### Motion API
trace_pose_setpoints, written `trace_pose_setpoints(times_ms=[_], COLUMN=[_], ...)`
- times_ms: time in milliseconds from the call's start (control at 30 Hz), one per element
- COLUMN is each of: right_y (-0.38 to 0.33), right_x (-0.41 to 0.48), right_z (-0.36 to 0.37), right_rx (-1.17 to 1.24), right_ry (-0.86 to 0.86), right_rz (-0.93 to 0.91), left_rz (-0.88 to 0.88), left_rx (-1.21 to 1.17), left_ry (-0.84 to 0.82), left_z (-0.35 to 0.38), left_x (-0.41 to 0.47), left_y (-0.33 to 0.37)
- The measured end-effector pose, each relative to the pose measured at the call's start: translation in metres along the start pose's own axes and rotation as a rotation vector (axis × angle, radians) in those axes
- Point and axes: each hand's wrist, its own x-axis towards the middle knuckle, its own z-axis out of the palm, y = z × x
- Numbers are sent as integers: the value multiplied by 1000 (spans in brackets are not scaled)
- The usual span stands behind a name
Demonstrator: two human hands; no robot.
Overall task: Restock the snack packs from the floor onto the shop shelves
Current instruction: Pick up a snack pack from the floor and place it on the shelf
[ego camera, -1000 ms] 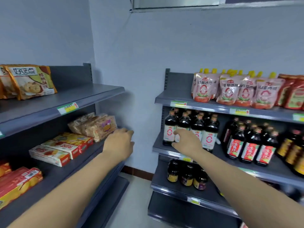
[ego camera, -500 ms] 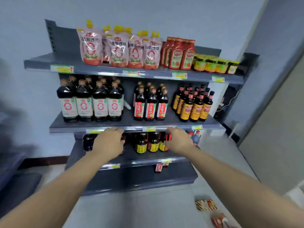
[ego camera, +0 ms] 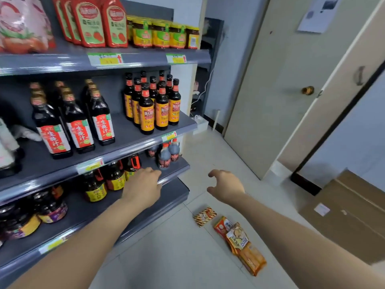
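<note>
Three snack packs lie on the pale tiled floor at lower right: a small striped pack (ego camera: 204, 216), a red-orange pack (ego camera: 223, 226) and a long orange biscuit pack (ego camera: 245, 250). My right hand (ego camera: 226, 185) hovers in the air above and behind them, fingers loosely curled, holding nothing. My left hand (ego camera: 143, 185) is stretched forward in front of the edge of the lower grey shelf (ego camera: 173, 177), palm down, also empty.
The grey shelf unit on the left holds dark sauce bottles (ego camera: 154, 105), red pouches (ego camera: 98, 21) and yellow jars (ego camera: 164, 34). A beige door (ego camera: 281, 80) stands ahead on the right. Cardboard boxes (ego camera: 350, 213) sit on the floor at right.
My view has swung right, from the corner shelves past the sauce shelf to the floor by the door. Both empty hands moved along with it; the snack packs came into view.
</note>
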Motion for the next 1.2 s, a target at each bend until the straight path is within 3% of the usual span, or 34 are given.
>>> trace_pose_setpoints(times_ms=[233, 600, 1200], right_y=[88, 257, 431], right_x=[25, 74, 136], right_z=[16, 73, 265], right_rx=[47, 171, 377], right_ry=[-13, -164, -417], right_rz=[242, 507, 906], left_rz=[178, 316, 493], left_rx=[-39, -6, 73], left_ry=[-150, -387, -678], left_z=[70, 224, 469], left_x=[77, 154, 273], left_y=[69, 192, 291])
